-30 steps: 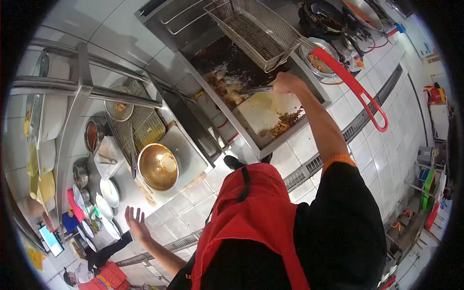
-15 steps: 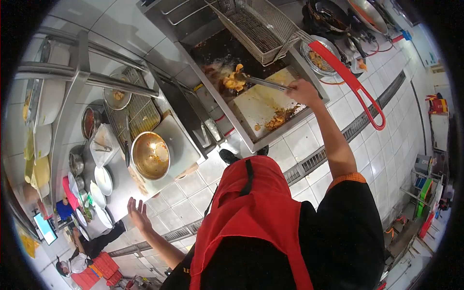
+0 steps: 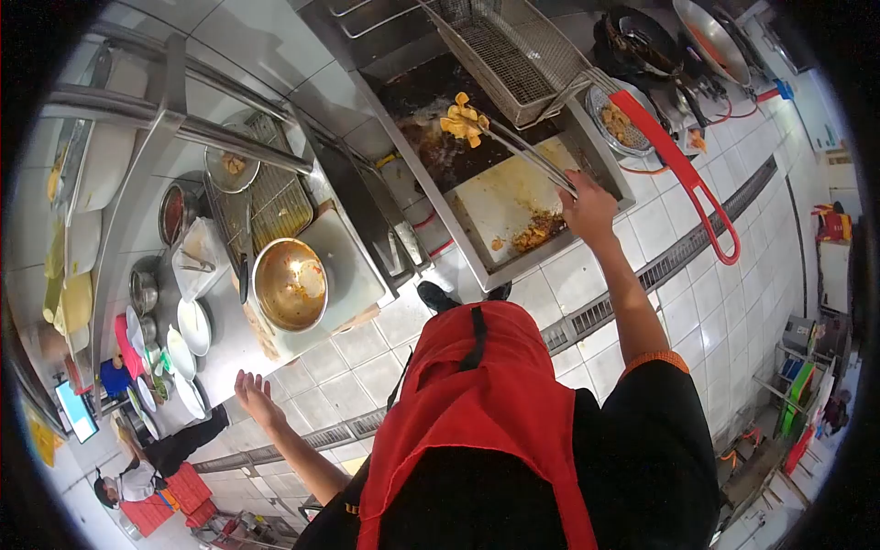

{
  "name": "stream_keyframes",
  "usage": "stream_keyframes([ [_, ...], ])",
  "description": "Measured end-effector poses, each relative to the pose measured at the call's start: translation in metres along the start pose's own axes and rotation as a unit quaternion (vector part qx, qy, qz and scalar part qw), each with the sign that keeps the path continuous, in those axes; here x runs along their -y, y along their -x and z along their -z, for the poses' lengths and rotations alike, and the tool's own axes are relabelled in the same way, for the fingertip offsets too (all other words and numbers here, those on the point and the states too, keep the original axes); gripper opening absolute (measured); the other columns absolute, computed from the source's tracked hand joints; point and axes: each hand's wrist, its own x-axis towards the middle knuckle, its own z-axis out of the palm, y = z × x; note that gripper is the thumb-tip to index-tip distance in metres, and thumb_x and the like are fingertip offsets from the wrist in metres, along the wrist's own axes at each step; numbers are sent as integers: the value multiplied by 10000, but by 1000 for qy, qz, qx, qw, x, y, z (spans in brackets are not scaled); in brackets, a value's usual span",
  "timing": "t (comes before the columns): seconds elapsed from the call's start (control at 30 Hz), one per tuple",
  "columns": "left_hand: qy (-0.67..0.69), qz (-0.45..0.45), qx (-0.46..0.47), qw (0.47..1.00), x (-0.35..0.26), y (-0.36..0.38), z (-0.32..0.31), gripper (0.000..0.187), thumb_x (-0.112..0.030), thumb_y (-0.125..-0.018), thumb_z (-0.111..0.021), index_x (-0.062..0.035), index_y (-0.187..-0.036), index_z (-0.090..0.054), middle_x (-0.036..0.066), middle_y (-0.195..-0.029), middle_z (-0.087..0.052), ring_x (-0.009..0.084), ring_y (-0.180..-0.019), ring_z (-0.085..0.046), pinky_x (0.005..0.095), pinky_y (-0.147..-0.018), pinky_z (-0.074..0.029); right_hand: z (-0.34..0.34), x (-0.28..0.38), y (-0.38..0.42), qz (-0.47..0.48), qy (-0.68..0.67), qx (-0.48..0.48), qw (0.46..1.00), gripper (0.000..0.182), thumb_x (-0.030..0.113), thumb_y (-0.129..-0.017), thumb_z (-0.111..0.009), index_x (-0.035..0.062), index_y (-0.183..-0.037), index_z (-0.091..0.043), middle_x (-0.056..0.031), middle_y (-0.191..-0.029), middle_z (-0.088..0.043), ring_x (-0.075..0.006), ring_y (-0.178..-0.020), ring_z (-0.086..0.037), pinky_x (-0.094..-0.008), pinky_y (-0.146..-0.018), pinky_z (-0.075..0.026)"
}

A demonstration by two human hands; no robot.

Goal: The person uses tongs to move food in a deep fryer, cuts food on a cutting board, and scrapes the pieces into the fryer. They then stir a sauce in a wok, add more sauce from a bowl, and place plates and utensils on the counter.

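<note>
My right hand point(image 3: 591, 213) is closed round the handle end of metal tongs point(image 3: 533, 158). At the far end of the tongs, golden fried pieces point(image 3: 464, 120) are held above the dark oil point(image 3: 417, 151) of the fryer. A wire fry basket point(image 3: 518, 69) with a red handle point(image 3: 669, 151) rests across the fryer, beyond the tongs. Browned crumbs point(image 3: 536, 231) lie on the fryer's pale metal plate point(image 3: 490, 197). My left hand point(image 3: 258, 400) is empty, fingers apart, in the air near the counter's edge, below a steel bowl point(image 3: 290, 285) with orange residue.
The left counter point(image 3: 225, 365) bears white dishes point(image 3: 193, 327), a wire rack point(image 3: 275, 203) and a strainer point(image 3: 229, 167). Behind the fryer's right side are pans point(image 3: 639, 41) and a colander point(image 3: 621, 124) with fried pieces. Another person point(image 3: 137, 477) is at the lower left.
The tongs and fried pieces have risen from the bubbling oil. The tongs look wider apart along their length. The whole view has shifted slightly.
</note>
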Motion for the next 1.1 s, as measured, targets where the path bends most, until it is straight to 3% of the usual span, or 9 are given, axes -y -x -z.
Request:
stream_keyframes([
  [0.13, 3, -3, -11, 1000, 3, 0, -2, 400, -233, -876, -474, -84, -1240, -399, 132, -1184, -456, 277, -1083, -452, 405, -901, -367, -2, 1, 10, 34, 14, -3, 999, 309, 196, -760, -613, 80, -1038, -547, -102, -888, -589, -305, -683, -598, -377, -575, -478],
  [0.2, 12, -14, -17, 1000, 8, -4, -2, 380, -238, -848, -515, -120, -1200, -431, 64, -1128, -481, 208, -979, -476, 362, -837, -374, 3, 6, 12, 42, 18, -13, 999, 308, 190, -759, -612, 77, -1039, -548, -101, -877, -589, -304, -686, -597, -375, -574, -478],
  [0.67, 18, -12, -31, 999, 30, -21, -12, 414, -194, -855, -498, -89, -1238, -379, 106, -1163, -451, 221, -991, -476, 383, -853, -397, 31, 12, 31, 118, 103, -74, 985, 325, 145, -735, -639, 64, -1040, -562, -82, -839, -598, -257, -678, -583, -318, -579, -485],
  [0.77, 27, -5, -30, 999, 32, -21, -15, 423, -155, -843, -503, -75, -1239, -377, 119, -1184, -429, 217, -984, -478, 378, -849, -403, 34, 19, 34, 101, 81, -72, 989, 319, 144, -740, -645, 61, -1037, -564, -100, -853, -608, -266, -712, -598, -323, -585, -486],
  [0.97, 48, 14, -41, 998, 36, -21, -17, 417, -149, -841, -494, -67, -1234, -380, 88, -1120, -454, 182, -933, -480, 369, -833, -408, 28, 38, 35, -21, -44, -23, 999, 298, 196, -776, -630, 25, -1013, -572, -155, -856, -624, -330, -768, -604, -372, -634, -482],
  [1.03, 53, 19, -42, 998, 39, -19, -15, 414, -148, -843, -488, -65, -1233, -380, 83, -1108, -458, 177, -924, -479, 368, -829, -408, 19, 43, 30, -117, -52, 43, 991, 315, 253, -787, -618, 26, -1004, -588, -169, -836, -628, -344, -772, -601, -397, -677, -471],
  [1.1, 51, 27, -42, 997, 41, -16, -14, 409, -147, -846, -477, -66, -1234, -376, 81, -1104, -461, 176, -922, -479, 369, -823, -410, 5, 44, 23, -151, -60, 82, 983, 327, 283, -785, -613, 31, -993, -599, -170, -832, -630, -341, -782, -602, -403, -691, -466],
])
